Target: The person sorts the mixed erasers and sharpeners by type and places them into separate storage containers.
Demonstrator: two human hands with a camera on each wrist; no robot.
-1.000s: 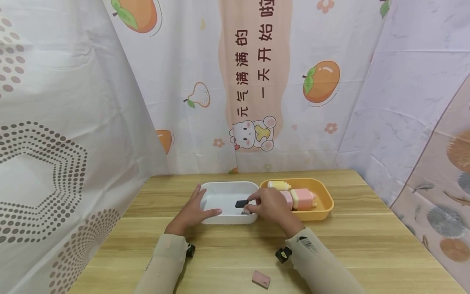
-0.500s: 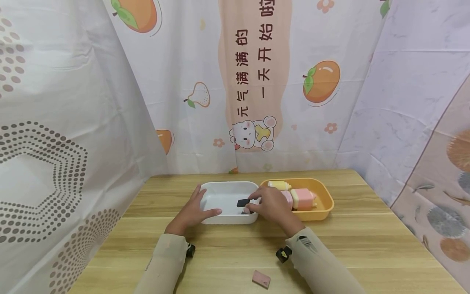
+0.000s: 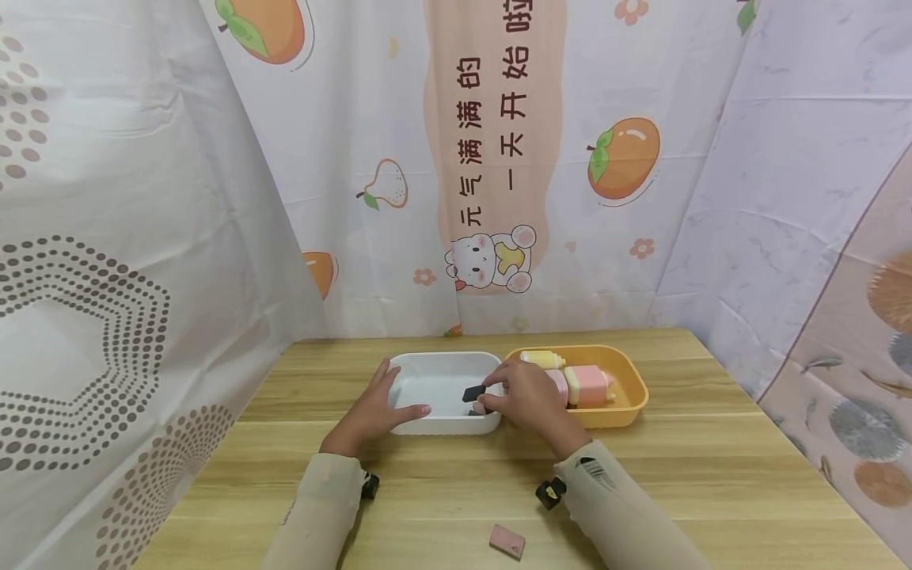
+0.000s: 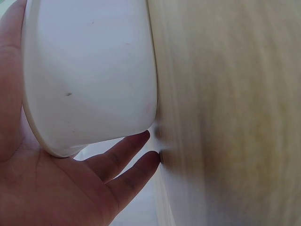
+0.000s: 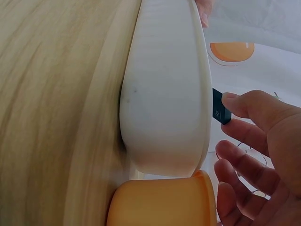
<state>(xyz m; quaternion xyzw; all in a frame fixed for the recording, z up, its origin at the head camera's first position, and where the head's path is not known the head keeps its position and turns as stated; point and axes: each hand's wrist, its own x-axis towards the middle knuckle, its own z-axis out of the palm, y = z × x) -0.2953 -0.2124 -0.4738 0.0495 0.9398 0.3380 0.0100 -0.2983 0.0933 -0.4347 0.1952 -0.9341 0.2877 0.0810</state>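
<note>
My right hand pinches a small flat black rectangular piece between thumb and fingers, over the right part of the white tray. White lettering shows on the black piece in the right wrist view; its exact kind does not show. Another small dark thing lies below it inside the tray, partly covered by the thumb. At the tray's left end rests my left hand, thumb along the near rim. In the left wrist view its straight, spread fingers lie by the end wall, tips down at the table.
A yellow-orange tray stands right beside the white one, holding a yellow bottle and pink-and-cream bottles. A small pink rectangular piece lies on the wooden table near the front. Printed curtains hang behind and at both sides.
The black piece has shifted slightly to the right and tilted in my right fingers, which moved a little. My left hand, both trays and the pink piece stay put.
</note>
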